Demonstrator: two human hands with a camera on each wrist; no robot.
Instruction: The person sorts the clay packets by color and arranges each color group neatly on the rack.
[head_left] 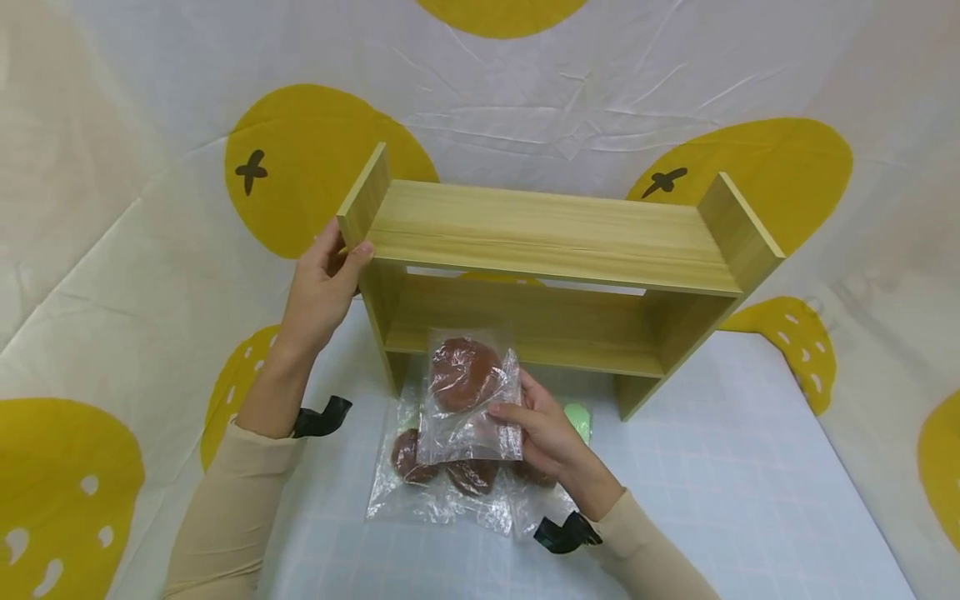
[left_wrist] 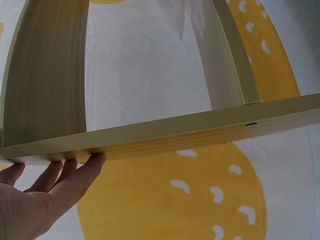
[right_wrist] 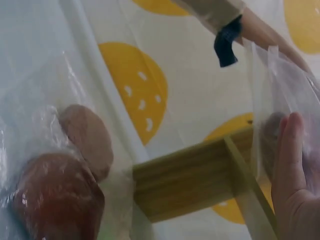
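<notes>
My left hand (head_left: pixel 322 287) grips the left side panel of a two-tier wooden shelf (head_left: pixel 555 242), its thumb over the front edge and its other fingers on the outer face. In the left wrist view, fingertips (left_wrist: pixel 92 165) rest against that outer face. My right hand (head_left: pixel 551 429) pinches the lower right part of a clear plastic bag (head_left: pixel 468 437), thumb in front. Inside the bag is a flat, round brown piece (head_left: pixel 465 375). The raised bag overlaps the front of the lower shelf board in the head view. Its contents look blurred in the right wrist view.
Several clear bags (head_left: pixel 446 508) with brown round pieces lie on the table (head_left: pixel 735 500) below the held bag. Something pale green (head_left: pixel 577 421) shows beside them, partly hidden. A white cloth with yellow patches (head_left: pixel 525 92) hangs behind the shelf.
</notes>
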